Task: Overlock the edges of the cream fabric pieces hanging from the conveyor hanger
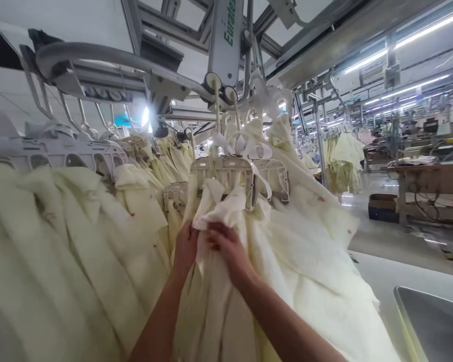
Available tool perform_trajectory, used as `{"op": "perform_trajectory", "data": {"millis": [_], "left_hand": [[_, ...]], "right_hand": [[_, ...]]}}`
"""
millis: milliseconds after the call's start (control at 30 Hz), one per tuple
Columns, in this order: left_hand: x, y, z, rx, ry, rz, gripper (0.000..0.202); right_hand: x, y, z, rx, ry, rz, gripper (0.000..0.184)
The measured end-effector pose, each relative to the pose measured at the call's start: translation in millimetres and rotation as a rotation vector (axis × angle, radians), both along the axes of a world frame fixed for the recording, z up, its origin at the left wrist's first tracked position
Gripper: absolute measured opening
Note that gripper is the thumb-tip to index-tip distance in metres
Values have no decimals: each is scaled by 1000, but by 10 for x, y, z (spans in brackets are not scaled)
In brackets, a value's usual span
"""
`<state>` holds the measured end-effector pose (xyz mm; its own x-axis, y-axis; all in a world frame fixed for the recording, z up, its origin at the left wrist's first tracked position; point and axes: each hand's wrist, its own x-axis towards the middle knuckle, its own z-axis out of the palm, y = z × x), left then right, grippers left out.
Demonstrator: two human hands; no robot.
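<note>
In the head view, the left hand point(185, 245) pinches the edge of a cream cloth point(223, 210), which hangs below a clear plastic hanger point(222, 165) near the centre. The right hand point(232, 250) is at the same cloth, its fingers curled beneath the upper fold; whether they close on it I cannot tell. Pale garments point(75, 241) hang to the left, and 2 round wheels point(213, 81) sit above the hanger.
</note>
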<state>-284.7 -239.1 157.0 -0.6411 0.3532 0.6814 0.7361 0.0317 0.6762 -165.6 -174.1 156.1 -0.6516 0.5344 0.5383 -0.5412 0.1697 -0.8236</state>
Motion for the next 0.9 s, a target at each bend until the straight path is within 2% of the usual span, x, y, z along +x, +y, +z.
{"op": "perform_trajectory", "data": {"millis": [67,133,233,333,400,467,533,600,733,800,900], "left_hand": [[-66,10,-4,17,24,-27,30],[-173,-32,90,68,17,-35,33],[-324,-89,345,181,-34,-8,37],[-362,-102,602,196,-85,4,41],[-326,-132,710,137,-88,9,45],[-277,-229,742,16,-69,1,48],[-240,-402,706,-143,-30,2,51],[-208,-612,638,-257,32,69,47],[-7,-870,531,-214,198,335,27],[168,-861,501,-310,266,315,26],[348,-807,483,-562,280,212,22]], "right_hand": [[-166,248,-109,-1,-34,-259,39],[-190,444,-259,40,-63,-354,43],[-154,571,-424,152,-115,-395,52],[-241,584,-479,202,-202,-353,68],[-347,582,-486,170,-257,-306,63],[-415,569,-494,112,-276,-238,45],[-400,514,-505,60,-259,-115,34],[-309,383,-506,27,-224,67,36],[-91,-127,-426,4,-184,406,48],[-29,-437,-381,32,-185,498,50],[4,-784,-411,159,-225,507,49]]}}
